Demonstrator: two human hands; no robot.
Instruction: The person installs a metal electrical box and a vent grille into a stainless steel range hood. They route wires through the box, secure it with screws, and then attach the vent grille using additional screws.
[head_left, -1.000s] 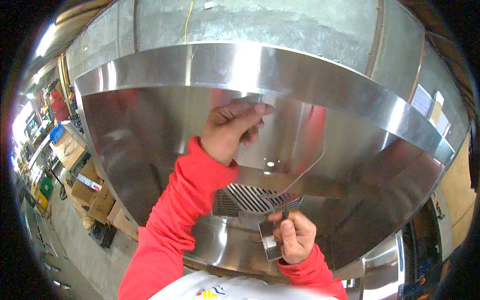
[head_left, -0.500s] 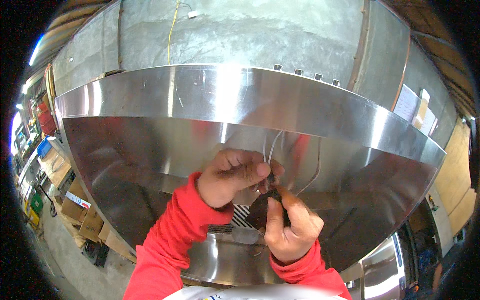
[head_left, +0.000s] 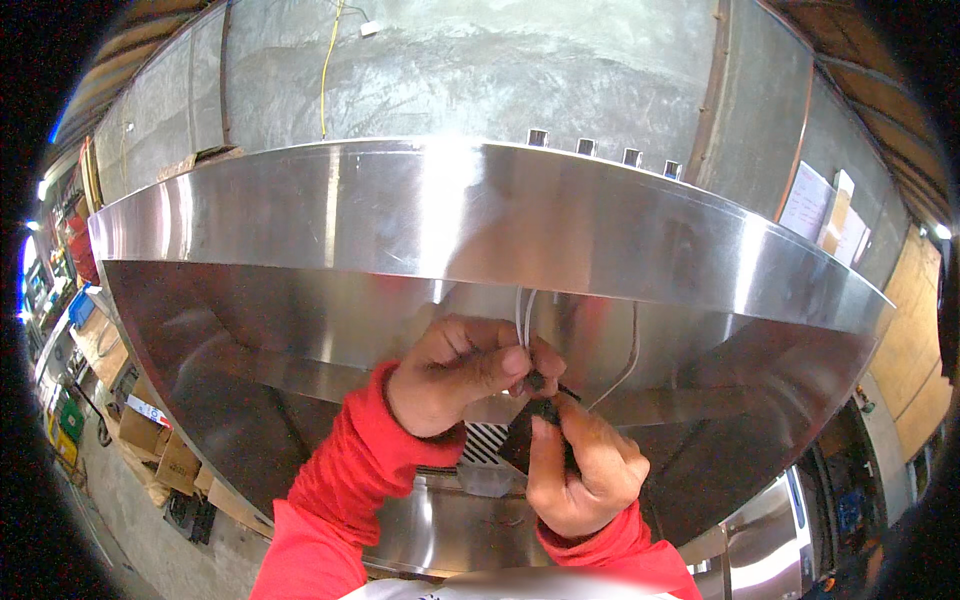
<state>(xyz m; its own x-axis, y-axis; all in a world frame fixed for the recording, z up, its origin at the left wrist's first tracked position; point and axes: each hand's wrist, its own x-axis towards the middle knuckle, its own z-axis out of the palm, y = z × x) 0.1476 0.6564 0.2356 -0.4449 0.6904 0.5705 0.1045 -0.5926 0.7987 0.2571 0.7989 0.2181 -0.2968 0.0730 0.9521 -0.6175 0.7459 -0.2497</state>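
A large stainless steel housing fills the middle, its hollow underside facing me. Two thin white wires hang from behind its front lip. My left hand pinches them between thumb and fingers, just above a small black piece. Close below and to the right, my right hand is closed, thumb against forefinger, on a small dark part resembling a connector. The fingertips partly cover both dark pieces, and I cannot tell whether they are joined. Behind the hands shows a black-and-white striped grille.
Another thin wire dangles right of my hands. Several short metal posts stand along the housing's top edge. Cardboard boxes lie on the floor at left. A concrete wall rises behind, with papers at right.
The housing's front lip sits slightly lower in view. My hands stay close together at the wires, the left still pinching; the dark part at my right fingertips shows more plainly.
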